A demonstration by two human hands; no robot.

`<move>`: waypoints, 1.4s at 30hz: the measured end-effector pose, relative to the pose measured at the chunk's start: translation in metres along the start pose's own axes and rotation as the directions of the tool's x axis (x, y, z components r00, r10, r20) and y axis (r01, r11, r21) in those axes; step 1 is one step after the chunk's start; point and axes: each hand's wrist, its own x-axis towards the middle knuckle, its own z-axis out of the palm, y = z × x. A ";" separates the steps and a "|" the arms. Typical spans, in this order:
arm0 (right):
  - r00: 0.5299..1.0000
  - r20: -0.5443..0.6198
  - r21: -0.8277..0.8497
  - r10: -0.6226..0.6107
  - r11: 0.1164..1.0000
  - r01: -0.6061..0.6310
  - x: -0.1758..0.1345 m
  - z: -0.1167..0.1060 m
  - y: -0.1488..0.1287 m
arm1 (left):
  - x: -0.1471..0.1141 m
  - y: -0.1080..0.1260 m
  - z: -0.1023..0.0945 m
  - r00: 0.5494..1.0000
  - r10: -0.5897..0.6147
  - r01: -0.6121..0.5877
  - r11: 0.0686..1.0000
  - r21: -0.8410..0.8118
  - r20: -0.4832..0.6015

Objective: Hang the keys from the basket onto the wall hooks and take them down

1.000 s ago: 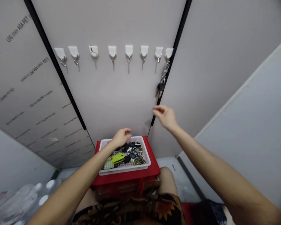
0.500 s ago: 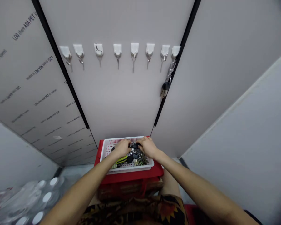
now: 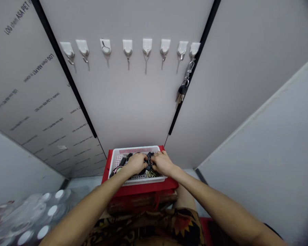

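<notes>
Over a flat red support (image 3: 143, 188), reaches into a white, rectangular, perforated plastic basket (image 3: 115, 155) with left hand (image 3: 137, 163) and right hand (image 3: 163, 162), curling fingers inward around black-and-silver metal keys (image 3: 149, 166) inside; cannot tell whether either grip is closed on any.

A basket (image 3: 154, 180) is sitting on a stand (image 3: 149, 188) before the wall (image 3: 133, 109), keys (image 3: 148, 167) lying in it between left hand (image 3: 137, 163) and right hand (image 3: 163, 163). Above, eight hooks (image 3: 147, 45) are lining the wall, a key bunch (image 3: 182, 91) hanging from the rightmost. Bottles (image 3: 52, 210) are standing at lower left.
</notes>
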 end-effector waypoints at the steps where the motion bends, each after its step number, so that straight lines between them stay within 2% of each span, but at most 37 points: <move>1: 1.000 -0.021 0.036 0.004 0.999 -0.003 0.000 0.000 0.001 | 0.000 -0.001 0.001 1.000 0.000 -0.001 1.000 -0.018 -0.011; 5: 0.996 -0.075 0.308 0.057 0.951 -0.031 -0.001 -0.008 0.009 | 0.000 -0.005 0.001 0.994 0.028 -0.042 0.990 -0.138 -0.102; 8: 0.994 -0.067 0.569 0.083 0.822 -0.030 -0.001 -0.018 0.017 | 0.000 -0.005 -0.001 0.985 0.069 -0.107 0.962 -0.250 -0.158; 11: 0.995 -0.080 0.748 0.064 0.663 0.018 0.000 -0.027 0.020 | 0.002 -0.002 -0.005 0.981 0.103 -0.160 0.907 -0.390 -0.162; 16: 0.991 -0.098 0.887 0.094 0.460 0.044 0.005 -0.039 0.018 | 0.004 0.006 -0.016 0.992 0.055 -0.117 0.735 -0.668 -0.114; 20: 0.989 -0.104 0.930 0.108 0.363 0.058 0.008 -0.048 0.016 | 0.006 0.011 -0.031 0.988 -0.038 -0.091 0.625 -0.775 -0.146; 24: 0.974 -0.121 0.934 0.191 0.355 0.047 0.013 -0.058 0.016 | 0.007 0.015 -0.045 0.972 -0.092 -0.128 0.560 -0.818 -0.215; 30: 0.942 -0.143 0.928 0.302 0.372 0.022 0.017 -0.063 0.015 | 0.006 0.015 -0.054 0.946 -0.026 -0.210 0.712 -0.670 -0.324; 33: 0.934 -0.150 0.933 0.325 0.359 0.025 0.017 -0.062 0.016 | 0.008 0.015 -0.059 0.935 -0.036 -0.214 0.736 -0.643 -0.353; 35: 0.939 -0.159 0.935 0.305 0.351 0.044 0.017 -0.064 0.015 | 0.012 0.016 -0.064 0.930 -0.072 -0.206 0.712 -0.672 -0.361; 38: 0.949 -0.171 0.935 0.267 0.348 0.070 0.015 -0.070 0.015 | 0.018 0.017 -0.072 0.935 -0.111 -0.198 0.623 -0.757 -0.336; 42: 0.925 -0.235 0.924 0.298 0.363 0.118 0.014 -0.080 0.013 | 0.025 0.020 -0.084 0.949 -0.122 -0.173 0.570 -0.803 -0.291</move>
